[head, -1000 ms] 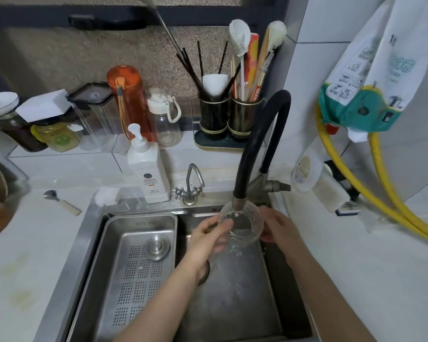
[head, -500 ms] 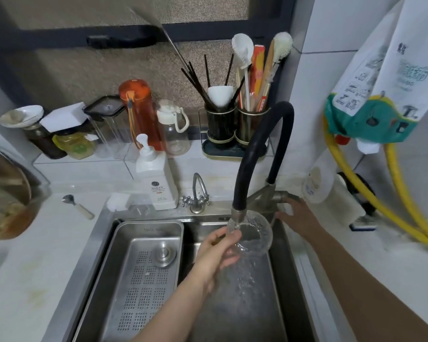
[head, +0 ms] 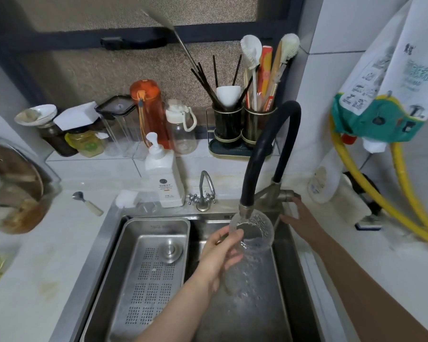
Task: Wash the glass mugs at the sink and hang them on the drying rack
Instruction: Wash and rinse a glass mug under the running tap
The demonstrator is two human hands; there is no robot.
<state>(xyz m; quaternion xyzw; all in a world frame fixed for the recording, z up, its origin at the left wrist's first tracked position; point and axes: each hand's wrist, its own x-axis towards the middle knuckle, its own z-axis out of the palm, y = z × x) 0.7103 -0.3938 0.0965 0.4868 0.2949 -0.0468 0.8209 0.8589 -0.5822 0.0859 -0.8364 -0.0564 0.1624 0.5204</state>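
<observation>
My left hand (head: 220,255) grips a clear glass mug (head: 253,233) by its near side and holds it under the black faucet spout (head: 246,208). Water runs from the spout into the mug and spills over into the steel sink (head: 247,304). My right hand (head: 299,215) is at the faucet's metal lever (head: 286,195), fingers spread around its end. The mug's mouth faces up toward the spout. No drying rack is in view.
A perforated steel drain tray (head: 146,275) fills the sink's left half. A white soap pump bottle (head: 163,176), a small tap (head: 204,193) and a sponge (head: 127,198) stand behind the sink. Utensil holders (head: 242,129), bottles and jars line the sill. A yellow hose (head: 381,201) hangs right.
My right hand left the mug and moved right to the faucet lever. My left hand alone keeps the mug under the spout, and water still flows.
</observation>
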